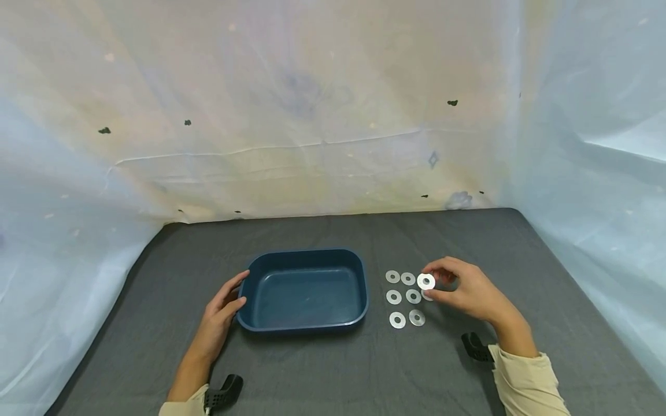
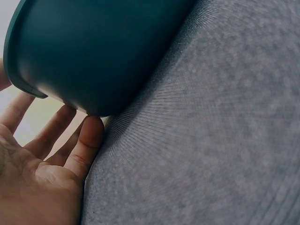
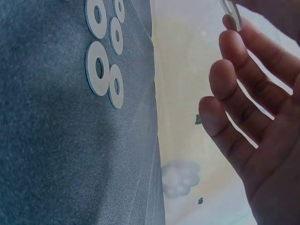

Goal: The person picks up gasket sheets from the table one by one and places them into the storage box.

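Observation:
An empty dark blue plastic tub [image 1: 303, 300] stands on the grey cloth. At its left end my left hand [image 1: 221, 315] holds the rim, thumb over the edge. The left wrist view shows other fingers [image 2: 91, 136] of that hand spread against the tub's outer wall [image 2: 89, 61]. To the right, my right hand [image 1: 468, 292] pinches a flat metal washer [image 1: 420, 282] between thumb and forefinger, above several more washers [image 1: 393, 297] laid in rough rows. One of these is partly covered by the hand. In the right wrist view the pinched washer [image 3: 238, 21] appears edge-on at the top.
Grey cloth [image 1: 312, 370] covers the table. Pale printed sheeting [image 1: 312, 115] hangs behind it and along both sides. A black wrist mount [image 1: 226, 393] sits at the left sleeve, another black mount [image 1: 476, 346] at the right one.

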Action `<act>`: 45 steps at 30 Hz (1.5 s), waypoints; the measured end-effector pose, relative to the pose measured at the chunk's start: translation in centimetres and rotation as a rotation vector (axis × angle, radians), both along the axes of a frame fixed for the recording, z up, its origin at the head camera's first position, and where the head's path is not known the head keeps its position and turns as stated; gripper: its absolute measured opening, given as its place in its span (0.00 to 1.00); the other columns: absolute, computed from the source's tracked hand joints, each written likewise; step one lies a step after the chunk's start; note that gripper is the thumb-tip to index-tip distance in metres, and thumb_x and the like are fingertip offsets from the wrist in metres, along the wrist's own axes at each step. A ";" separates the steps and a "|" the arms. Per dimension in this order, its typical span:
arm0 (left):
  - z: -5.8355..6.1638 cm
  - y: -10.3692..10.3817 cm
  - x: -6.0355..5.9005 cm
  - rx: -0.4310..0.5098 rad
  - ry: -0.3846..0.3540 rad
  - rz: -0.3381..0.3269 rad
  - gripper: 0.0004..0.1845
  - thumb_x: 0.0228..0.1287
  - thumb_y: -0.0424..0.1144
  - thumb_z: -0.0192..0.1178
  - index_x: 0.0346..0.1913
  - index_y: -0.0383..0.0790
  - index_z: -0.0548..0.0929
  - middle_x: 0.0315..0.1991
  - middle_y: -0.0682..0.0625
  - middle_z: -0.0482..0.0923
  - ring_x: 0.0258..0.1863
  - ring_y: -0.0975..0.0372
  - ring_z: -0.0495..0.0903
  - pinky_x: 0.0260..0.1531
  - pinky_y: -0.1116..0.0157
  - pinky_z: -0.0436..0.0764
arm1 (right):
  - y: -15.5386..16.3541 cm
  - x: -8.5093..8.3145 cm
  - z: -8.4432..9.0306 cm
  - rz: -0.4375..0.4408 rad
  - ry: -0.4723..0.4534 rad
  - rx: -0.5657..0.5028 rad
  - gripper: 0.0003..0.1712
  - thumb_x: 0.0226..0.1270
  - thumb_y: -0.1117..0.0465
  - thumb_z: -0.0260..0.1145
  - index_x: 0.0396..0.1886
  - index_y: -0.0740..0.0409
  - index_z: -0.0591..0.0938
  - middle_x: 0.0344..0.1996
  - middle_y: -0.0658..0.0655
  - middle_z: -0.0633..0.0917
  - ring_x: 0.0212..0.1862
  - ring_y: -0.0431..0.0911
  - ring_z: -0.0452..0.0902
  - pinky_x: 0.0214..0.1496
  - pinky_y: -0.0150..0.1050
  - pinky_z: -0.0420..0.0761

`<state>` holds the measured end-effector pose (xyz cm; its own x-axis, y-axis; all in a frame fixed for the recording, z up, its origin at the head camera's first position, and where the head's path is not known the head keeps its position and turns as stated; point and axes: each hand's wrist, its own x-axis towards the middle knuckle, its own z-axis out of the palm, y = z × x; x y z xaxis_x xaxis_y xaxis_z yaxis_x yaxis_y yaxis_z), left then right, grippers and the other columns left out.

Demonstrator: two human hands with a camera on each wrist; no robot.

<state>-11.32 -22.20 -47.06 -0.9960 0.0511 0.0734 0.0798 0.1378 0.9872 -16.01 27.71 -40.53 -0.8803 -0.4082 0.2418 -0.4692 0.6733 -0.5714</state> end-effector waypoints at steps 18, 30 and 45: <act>0.0 0.6 -0.2 0.010 0.026 -0.065 0.27 0.78 0.38 0.48 0.77 0.44 0.61 0.72 0.47 0.62 0.62 0.69 0.69 0.56 0.78 0.70 | -0.2 0.5 -0.7 0.030 0.068 0.009 0.20 0.53 0.59 0.79 0.47 0.48 0.84 0.32 0.47 0.80 0.35 0.44 0.75 0.40 0.37 0.76; -0.3 0.9 -0.3 -0.002 0.085 -0.074 0.26 0.78 0.34 0.48 0.75 0.38 0.64 0.69 0.55 0.67 0.60 0.69 0.72 0.55 0.77 0.72 | -1.8 1.0 -0.6 0.039 0.053 -0.009 0.20 0.56 0.57 0.78 0.48 0.47 0.83 0.34 0.44 0.79 0.36 0.44 0.74 0.39 0.38 0.76; -0.2 -0.1 0.4 -0.007 0.098 -0.054 0.26 0.77 0.32 0.48 0.75 0.36 0.63 0.67 0.58 0.67 0.59 0.69 0.72 0.54 0.77 0.73 | -9.6 1.4 2.5 -0.043 -0.140 -0.178 0.18 0.60 0.53 0.75 0.51 0.44 0.84 0.36 0.52 0.81 0.37 0.43 0.72 0.39 0.35 0.74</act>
